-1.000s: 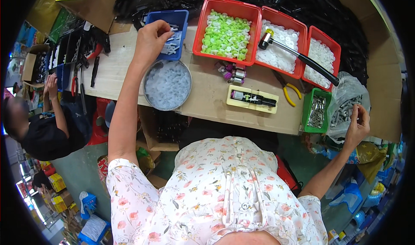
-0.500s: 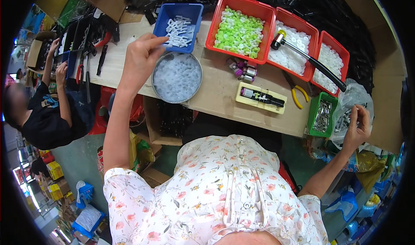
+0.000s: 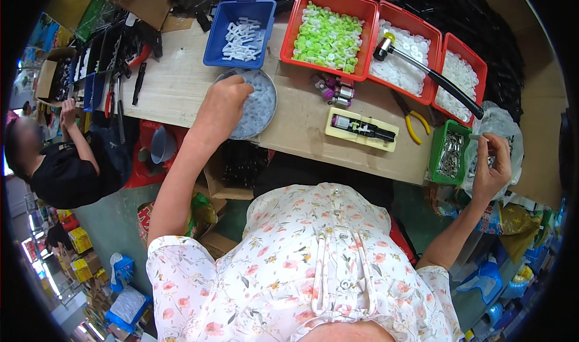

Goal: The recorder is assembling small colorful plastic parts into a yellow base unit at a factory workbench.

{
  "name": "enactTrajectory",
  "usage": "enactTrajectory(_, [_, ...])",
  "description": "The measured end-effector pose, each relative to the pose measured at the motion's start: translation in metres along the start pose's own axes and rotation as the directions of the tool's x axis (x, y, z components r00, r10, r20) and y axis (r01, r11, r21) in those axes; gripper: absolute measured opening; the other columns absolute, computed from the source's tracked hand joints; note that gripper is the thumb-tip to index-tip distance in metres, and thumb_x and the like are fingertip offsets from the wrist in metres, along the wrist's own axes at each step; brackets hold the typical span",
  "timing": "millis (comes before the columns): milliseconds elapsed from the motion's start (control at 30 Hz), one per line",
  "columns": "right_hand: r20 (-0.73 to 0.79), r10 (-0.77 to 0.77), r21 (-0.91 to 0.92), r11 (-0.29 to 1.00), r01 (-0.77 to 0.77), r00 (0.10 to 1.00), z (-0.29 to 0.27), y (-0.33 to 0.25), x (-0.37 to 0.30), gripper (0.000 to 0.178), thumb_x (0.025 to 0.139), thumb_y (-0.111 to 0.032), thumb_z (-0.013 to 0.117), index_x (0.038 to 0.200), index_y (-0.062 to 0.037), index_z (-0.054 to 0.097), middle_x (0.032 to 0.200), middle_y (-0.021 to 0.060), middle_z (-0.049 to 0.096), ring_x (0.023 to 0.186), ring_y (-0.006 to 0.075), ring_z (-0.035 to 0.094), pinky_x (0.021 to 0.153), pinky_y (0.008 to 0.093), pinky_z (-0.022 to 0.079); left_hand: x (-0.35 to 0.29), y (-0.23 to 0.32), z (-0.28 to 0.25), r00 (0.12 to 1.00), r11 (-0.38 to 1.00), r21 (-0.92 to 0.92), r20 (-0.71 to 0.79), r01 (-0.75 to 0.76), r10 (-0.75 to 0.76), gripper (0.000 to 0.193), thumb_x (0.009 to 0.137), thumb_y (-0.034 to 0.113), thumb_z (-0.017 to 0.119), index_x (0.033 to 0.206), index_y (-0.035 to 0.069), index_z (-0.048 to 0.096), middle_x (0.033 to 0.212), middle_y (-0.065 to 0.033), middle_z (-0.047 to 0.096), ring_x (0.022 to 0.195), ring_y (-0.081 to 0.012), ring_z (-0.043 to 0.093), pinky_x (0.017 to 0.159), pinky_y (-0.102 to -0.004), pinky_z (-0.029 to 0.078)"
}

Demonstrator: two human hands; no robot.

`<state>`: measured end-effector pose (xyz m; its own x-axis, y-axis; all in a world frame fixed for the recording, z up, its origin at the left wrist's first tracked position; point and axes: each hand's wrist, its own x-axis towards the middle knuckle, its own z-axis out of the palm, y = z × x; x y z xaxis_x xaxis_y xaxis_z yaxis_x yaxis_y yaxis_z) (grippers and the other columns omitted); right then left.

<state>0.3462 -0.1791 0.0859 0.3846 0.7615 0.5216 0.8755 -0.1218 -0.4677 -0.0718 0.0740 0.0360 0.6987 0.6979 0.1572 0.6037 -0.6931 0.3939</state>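
Note:
My left hand [image 3: 224, 108] is over the round metal bowl [image 3: 275, 104] of whitish translucent small parts, its fingertips pinched at the contents. Whatever lies between those fingers is hidden. Off to the right, my right hand [image 3: 494, 166] pinches a small pale grey piece [image 3: 474, 137] between thumb and forefinger, beside a green bin [image 3: 435, 172] of small metal parts and above a clear plastic bag [image 3: 508, 125]. In front of me a black and silver mechanism [image 3: 363, 128] lies in a cream-coloured holder [image 3: 335, 142].
A blue bin [image 3: 211, 46] holds white plastic pieces. Three red bins [image 3: 288, 40] contain green and white parts. A black-handled hammer [image 3: 435, 75] rests across them. Yellow-handled pliers [image 3: 417, 125] and purple-silver cylinders [image 3: 338, 93] lie on the table [image 3: 295, 125]. Another person [image 3: 66, 167] works at left.
My left hand has moved from the blue bin's near edge down to the bowl. My right hand has shifted slightly, and a pale grey piece now shows at its fingertips.

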Motion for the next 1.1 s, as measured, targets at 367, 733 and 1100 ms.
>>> enactTrajectory(367, [0.226, 0.201, 0.642, 0.705, -0.301, 0.953, 0.055, -0.071, -0.01, 0.015, 0.09, 0.009, 0.063, 0.104, 0.0064, 0.066, 0.095, 0.0096, 0.068, 0.084, 0.0163, 0.07, 0.074, 0.0268, 0.056, -0.006, 0.043, -0.002, 0.951, 0.594, -0.784, -0.017, 0.179, -0.309, 0.014, 0.084, -0.001, 0.074, 0.098, -0.004, 0.073, 0.084, -0.004, 0.071, 0.074, -0.0099, 0.065, 0.063, -0.0227, 0.049])
enactTrajectory(733, [0.342, -0.011, 0.77, 0.577, -0.273, 0.94, 0.099, -0.096, -0.019, 0.017, 0.086, 0.013, 0.065, 0.103, 0.0106, 0.065, 0.103, 0.0144, 0.063, 0.092, 0.02, 0.068, 0.08, 0.0302, 0.06, 0.008, 0.11, 0.032, 0.959, 0.219, -0.95, 0.172, 0.221, -0.224, 0.017, 0.086, 0.0, 0.074, 0.103, -0.003, 0.073, 0.09, -0.0044, 0.071, 0.076, -0.0085, 0.066, 0.062, -0.0199, 0.05])
enactTrajectory(1100, [0.232, -0.023, 0.713, 0.684, -0.154, 0.973, 0.09, -0.088, -0.022, 0.021, 0.079, 0.016, 0.069, 0.099, 0.0092, 0.067, 0.098, 0.015, 0.066, 0.092, 0.0204, 0.065, 0.079, 0.029, 0.056, 0.016, 0.118, 0.035, 0.961, 0.236, -0.94, 0.207, 0.247, -0.182, 0.016, 0.087, -0.001, 0.074, 0.102, -0.005, 0.073, 0.093, -0.0054, 0.069, 0.079, -0.0095, 0.066, 0.068, -0.0213, 0.054])
